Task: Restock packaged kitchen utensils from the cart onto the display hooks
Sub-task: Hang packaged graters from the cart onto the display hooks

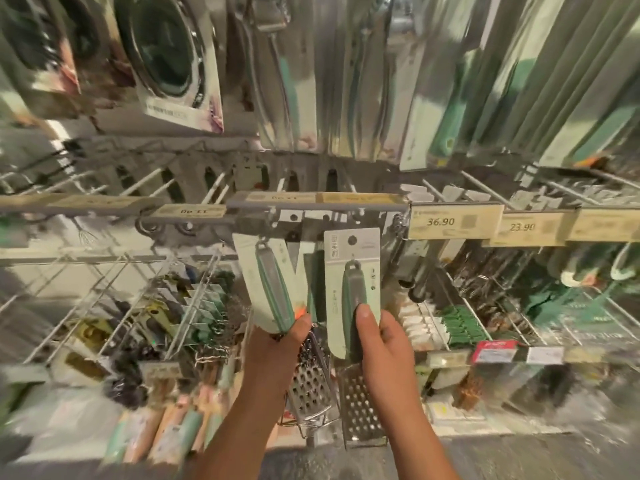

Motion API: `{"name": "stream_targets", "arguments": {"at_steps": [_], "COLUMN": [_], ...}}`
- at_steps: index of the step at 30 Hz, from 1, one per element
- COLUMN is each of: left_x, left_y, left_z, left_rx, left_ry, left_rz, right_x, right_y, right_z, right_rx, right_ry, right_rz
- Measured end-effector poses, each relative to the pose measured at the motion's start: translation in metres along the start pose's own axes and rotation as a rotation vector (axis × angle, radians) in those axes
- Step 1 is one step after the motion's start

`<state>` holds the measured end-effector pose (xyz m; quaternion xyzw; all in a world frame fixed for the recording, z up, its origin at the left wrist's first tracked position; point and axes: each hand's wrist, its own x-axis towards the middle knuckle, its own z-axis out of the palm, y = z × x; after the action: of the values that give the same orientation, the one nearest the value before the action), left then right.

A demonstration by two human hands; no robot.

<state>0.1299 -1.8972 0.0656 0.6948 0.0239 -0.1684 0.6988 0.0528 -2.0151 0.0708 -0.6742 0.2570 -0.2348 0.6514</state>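
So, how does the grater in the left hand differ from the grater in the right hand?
The left grater leans, its card top tilted left; the right grater hangs upright. The left hand holds its grater at the handle's lower end; the right hand presses a thumb on the handle's front. Both have grey-green handles, pale cards and perforated metal blades.

Motion blur smears the upper packages (pixel 346 81) and both side edges, so their contents cannot be read. The left hand (pixel 277 344) hides the lower end of the left grater card (pixel 256 271). The right grater's (pixel 360 407) handle is partly behind the right hand (pixel 384 351).
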Motion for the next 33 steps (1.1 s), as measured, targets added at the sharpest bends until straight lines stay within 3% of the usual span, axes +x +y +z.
{"name": "stream_targets", "arguments": {"at_steps": [9,21,28,33], "left_x": [-0.009,-0.010,-0.012,-0.015], "left_y": [-0.002,-0.004,0.005,0.009], "left_z": [-0.007,-0.043,-0.043,-0.035], "left_rx": [0.147,0.088,-0.021,-0.098], "left_ry": [0.077,0.056,0.004,-0.098], "left_rz": [0.006,-0.013,-0.123,-0.173], "right_x": [-0.001,0.008,0.016,0.049], "right_y": [-0.019,-0.026,-0.016,-0.028], "right_z": [-0.001,0.019,0.021,0.027], "right_rx": [-0.095,-0.080,-0.067,-0.125], "right_ry": [0.062,0.199,0.221,0.150], "right_rz": [-0.042,-0.028,0.018,0.201]}}
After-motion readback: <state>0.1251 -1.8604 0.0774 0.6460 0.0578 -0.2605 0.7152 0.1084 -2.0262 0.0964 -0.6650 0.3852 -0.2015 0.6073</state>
